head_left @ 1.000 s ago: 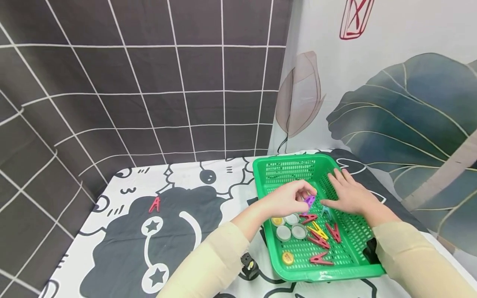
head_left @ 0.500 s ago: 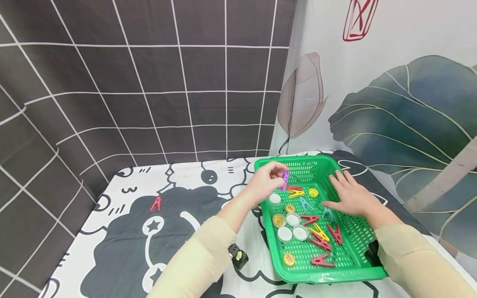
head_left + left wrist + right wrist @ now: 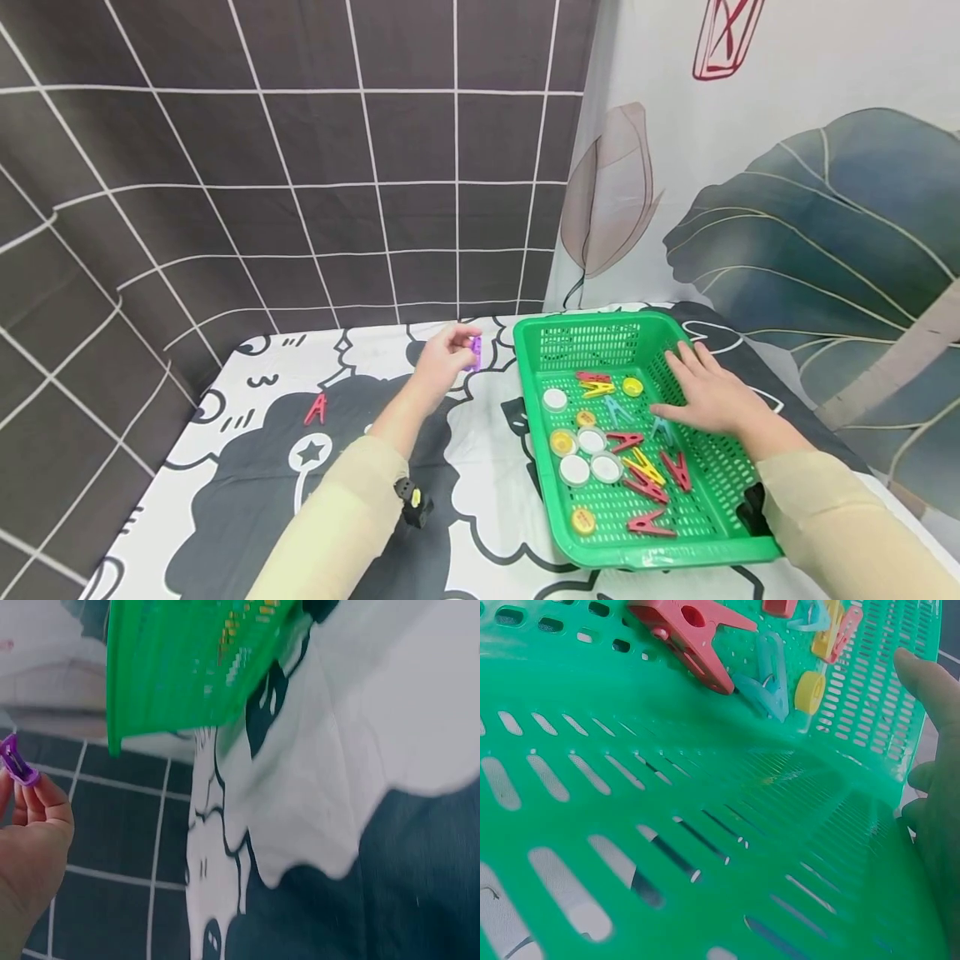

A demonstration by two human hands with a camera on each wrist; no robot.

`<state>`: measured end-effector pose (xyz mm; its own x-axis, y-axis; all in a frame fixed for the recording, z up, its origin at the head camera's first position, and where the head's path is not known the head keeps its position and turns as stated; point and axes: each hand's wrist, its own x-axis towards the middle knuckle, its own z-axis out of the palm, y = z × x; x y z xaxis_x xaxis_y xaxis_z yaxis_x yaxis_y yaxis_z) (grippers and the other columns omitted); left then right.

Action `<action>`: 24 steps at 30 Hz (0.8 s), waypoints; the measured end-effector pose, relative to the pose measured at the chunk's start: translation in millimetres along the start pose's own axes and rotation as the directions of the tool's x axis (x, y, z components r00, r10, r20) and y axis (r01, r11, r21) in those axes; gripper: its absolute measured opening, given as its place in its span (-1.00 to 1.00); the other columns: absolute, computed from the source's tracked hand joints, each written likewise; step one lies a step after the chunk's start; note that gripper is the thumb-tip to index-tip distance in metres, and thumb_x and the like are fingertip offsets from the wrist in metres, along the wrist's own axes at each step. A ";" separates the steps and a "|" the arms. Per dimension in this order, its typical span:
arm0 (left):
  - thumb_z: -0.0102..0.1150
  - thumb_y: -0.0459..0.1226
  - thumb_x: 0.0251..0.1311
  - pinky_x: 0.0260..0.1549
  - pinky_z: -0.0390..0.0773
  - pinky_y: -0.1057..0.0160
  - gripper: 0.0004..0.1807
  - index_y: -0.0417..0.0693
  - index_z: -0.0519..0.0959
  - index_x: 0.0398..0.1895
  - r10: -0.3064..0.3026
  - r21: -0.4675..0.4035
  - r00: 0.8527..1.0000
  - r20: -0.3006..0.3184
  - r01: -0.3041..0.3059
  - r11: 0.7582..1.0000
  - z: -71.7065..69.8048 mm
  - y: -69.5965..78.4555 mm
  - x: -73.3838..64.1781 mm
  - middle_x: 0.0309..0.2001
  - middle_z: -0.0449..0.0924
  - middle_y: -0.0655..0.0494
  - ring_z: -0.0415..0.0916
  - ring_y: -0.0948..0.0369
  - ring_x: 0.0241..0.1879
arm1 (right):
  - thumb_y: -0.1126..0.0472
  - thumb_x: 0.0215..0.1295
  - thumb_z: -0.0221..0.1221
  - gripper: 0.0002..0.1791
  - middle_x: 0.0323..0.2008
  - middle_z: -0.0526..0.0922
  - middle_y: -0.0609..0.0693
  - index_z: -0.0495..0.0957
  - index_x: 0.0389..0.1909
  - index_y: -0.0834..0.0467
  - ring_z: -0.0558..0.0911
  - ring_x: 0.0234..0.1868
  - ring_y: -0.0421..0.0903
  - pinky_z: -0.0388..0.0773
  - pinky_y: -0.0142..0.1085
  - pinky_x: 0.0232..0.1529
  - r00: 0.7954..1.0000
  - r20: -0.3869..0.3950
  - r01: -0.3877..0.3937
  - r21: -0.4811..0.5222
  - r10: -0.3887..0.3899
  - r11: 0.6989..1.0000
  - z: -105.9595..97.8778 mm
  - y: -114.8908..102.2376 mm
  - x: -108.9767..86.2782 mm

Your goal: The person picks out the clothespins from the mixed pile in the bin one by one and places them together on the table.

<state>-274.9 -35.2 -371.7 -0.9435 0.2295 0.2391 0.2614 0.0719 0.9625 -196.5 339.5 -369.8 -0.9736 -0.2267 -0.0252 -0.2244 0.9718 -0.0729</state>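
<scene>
My left hand (image 3: 438,362) pinches a purple clothespin (image 3: 476,353) between thumb and fingers, above the cloth left of the green basket (image 3: 551,508). The left wrist view shows the same purple clothespin (image 3: 18,763) at the fingertips. My right hand (image 3: 708,392) rests with straight fingers on the basket's right side wall. Inside the basket lie red clothespins (image 3: 651,523), yellow clothespins (image 3: 642,467), blue clothespins (image 3: 617,409), white round caps (image 3: 574,470) and yellow round caps (image 3: 582,522). A lone red clothespin (image 3: 317,408) lies on the cloth at the left.
A black-and-white cartoon cloth (image 3: 480,475) covers the table. Behind it hangs a dark grid-patterned curtain (image 3: 420,217), with a leaf-printed sheet (image 3: 637,283) to the right. Small black wrist gear (image 3: 414,502) shows at the left sleeve.
My left hand has lifted the purple clothespin out of the basket and carried it left, past the basket's rim. My right hand has stayed on the basket.
</scene>
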 end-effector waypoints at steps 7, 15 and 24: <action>-0.03 -0.57 -0.12 -0.34 0.48 0.23 -0.56 -0.37 0.49 -0.04 -0.042 0.077 0.997 -0.063 0.047 0.996 -24.7 -3.7 -5.4 -0.38 0.45 0.05 0.41 0.29 -0.47 | -0.31 0.15 0.11 0.08 0.35 -0.12 0.49 -0.02 0.37 0.42 -0.17 0.35 0.43 -0.06 0.29 0.21 1.000 0.002 0.003 -0.003 -0.003 1.000 -0.8 0.0 1.0; 0.03 -0.47 -0.05 -0.12 0.49 0.02 -0.51 -0.31 0.44 0.07 -0.147 0.171 0.981 -0.126 0.168 0.971 -62.5 -39.0 -6.5 -0.19 0.48 -0.12 0.50 0.06 -0.24 | -0.32 0.14 0.11 0.09 0.35 -0.12 0.49 -0.03 0.38 0.42 -0.19 0.35 0.43 -0.06 0.30 0.21 1.000 0.002 0.003 0.005 -0.003 1.000 0.2 1.1 2.2; 0.07 -0.41 -0.05 -0.34 0.44 0.31 -0.49 -0.29 0.44 0.09 -0.211 0.307 0.962 -0.172 0.256 0.917 -100.0 -62.5 -17.0 -0.24 0.53 -0.08 0.49 0.16 -0.35 | -0.32 0.14 0.12 0.09 0.35 -0.12 0.49 -0.03 0.38 0.42 -0.18 0.35 0.43 -0.06 0.31 0.20 1.000 0.001 -0.004 0.009 0.004 1.000 1.6 1.9 1.5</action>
<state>-295.6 -140.6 -423.2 -0.9980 0.0390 0.0492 0.0611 0.4228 0.9041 -198.4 340.9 -371.5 -0.9745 -0.2229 -0.0261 -0.2202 0.9720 -0.0818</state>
